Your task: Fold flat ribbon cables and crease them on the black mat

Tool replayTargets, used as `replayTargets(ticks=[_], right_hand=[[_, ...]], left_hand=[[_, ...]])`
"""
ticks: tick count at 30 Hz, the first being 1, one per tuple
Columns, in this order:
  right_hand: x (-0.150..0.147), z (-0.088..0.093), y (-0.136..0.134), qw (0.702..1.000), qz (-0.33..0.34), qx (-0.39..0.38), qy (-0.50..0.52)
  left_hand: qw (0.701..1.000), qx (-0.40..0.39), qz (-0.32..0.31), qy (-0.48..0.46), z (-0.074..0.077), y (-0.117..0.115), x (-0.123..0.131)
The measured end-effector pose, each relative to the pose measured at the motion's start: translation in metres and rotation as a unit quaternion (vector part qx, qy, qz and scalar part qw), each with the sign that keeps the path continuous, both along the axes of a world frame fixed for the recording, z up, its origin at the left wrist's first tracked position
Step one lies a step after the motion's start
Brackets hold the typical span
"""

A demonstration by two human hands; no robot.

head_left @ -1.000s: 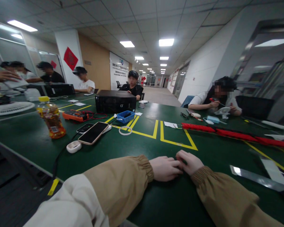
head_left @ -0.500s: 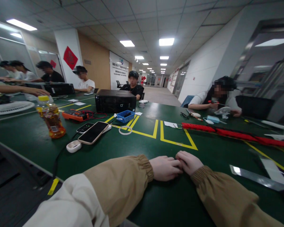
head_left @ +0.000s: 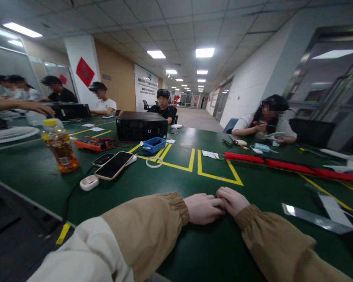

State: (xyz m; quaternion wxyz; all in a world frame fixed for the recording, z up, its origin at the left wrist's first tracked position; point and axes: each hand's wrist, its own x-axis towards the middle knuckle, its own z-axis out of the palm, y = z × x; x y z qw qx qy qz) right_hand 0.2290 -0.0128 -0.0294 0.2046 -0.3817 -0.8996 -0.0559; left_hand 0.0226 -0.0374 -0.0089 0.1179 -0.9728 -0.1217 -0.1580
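Note:
My left hand rests on the green table, its fingers loosely bent and together. Against its fingertips lies my right hand, with its fingers curled over them. The two hands touch each other, and no object shows in either. Some fingertips are hidden where the hands meet. Beyond them, yellow tape lines mark the tabletop. A white ring lies ahead to the left. Closer on that side are a smartphone and a small white rounded case.
At left stand a drink bottle and an orange multimeter. Ahead are a blue tray and a black computer case. A red strip and a metal ruler lie right. Several people sit around the table.
The whole view has shifted slightly, so things appear a little further left. My hands keep the same pose. The person at right holds their hands a little differently.

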Motion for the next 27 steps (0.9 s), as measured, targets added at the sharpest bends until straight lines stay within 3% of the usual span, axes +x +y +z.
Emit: replayTargets(ticks=[16,22,27], right_hand=[[0.0,0.003,-0.002,0.999,0.007,0.03,0.008],[-0.022,0.019,-0.026,0.979,0.098,0.149,0.097],[-0.051,0.03,-0.048,0.962,0.165,0.189,0.104]], left_hand=[[1.0,-0.008,-0.005,-0.001,0.0,0.001,-0.001],[1.0,-0.013,0.001,-0.002,0.0,0.001,-0.001],[1.0,-0.005,0.001,0.022,-0.002,0.004,0.001]])
